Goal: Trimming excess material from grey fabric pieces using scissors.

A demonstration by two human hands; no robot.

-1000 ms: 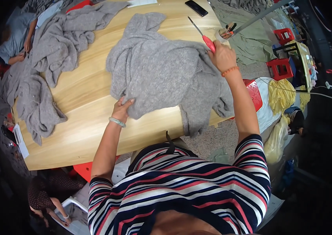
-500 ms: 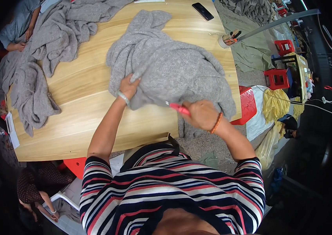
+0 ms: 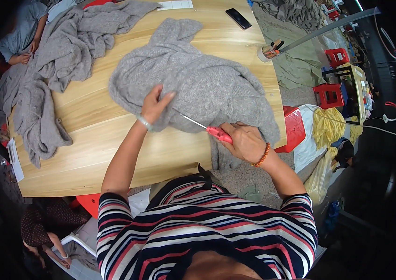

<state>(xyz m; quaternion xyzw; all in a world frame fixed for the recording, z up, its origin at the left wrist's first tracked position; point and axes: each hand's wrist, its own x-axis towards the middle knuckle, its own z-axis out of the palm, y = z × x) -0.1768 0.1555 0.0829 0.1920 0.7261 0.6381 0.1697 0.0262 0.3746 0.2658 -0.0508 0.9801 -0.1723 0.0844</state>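
Note:
A grey knitted garment [image 3: 207, 84] lies bunched on the wooden table in front of me, a sleeve-like part stretching toward the far side and some cloth hanging over the near right edge. On its near left side, my left hand [image 3: 155, 103] lies flat with thumb and fingers apart. My right hand [image 3: 247, 140] is closed round the pink-red handle of a tool with a thin metal shaft [image 3: 219, 135]. That shaft points left across the garment's near edge, toward my left hand. Its tip is too small to make out.
More grey knitwear [image 3: 67, 58] covers the table's left side, beside another person's hands [image 3: 26, 56]. A phone [image 3: 238, 18] and a cup of pens [image 3: 270, 50] stand at the far right. A red stool [image 3: 292, 128] is against the table's right edge.
My left hand has loosened from the cloth and its fingers have spread. The garment's left part has spread further left. The tool's metal shaft now shows at length; before, little of it was visible.

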